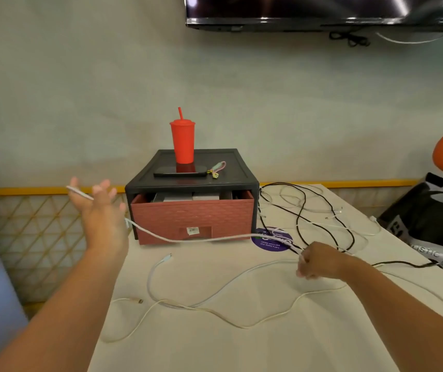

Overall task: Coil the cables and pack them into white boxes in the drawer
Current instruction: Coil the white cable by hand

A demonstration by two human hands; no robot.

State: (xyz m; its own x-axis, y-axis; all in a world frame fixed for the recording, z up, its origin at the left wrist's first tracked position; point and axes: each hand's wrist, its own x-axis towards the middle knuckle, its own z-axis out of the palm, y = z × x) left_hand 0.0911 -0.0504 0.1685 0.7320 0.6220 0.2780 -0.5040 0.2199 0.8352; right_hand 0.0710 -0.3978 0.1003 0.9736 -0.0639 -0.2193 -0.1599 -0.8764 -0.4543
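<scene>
Packing had barely begun: no coil was formed yet. One white cable (188, 238) was stretched taut above the worktop (241, 345) between both hands. The left hand (99, 210) was raised, fingers spread, with the cable laid across it. The right hand (315, 260) was clenched around the cable. Other loose cables (215, 307) sprawled uncoiled nearby. The drawer (193, 213) stood partly open, white boxes (182, 196) inside.
</scene>
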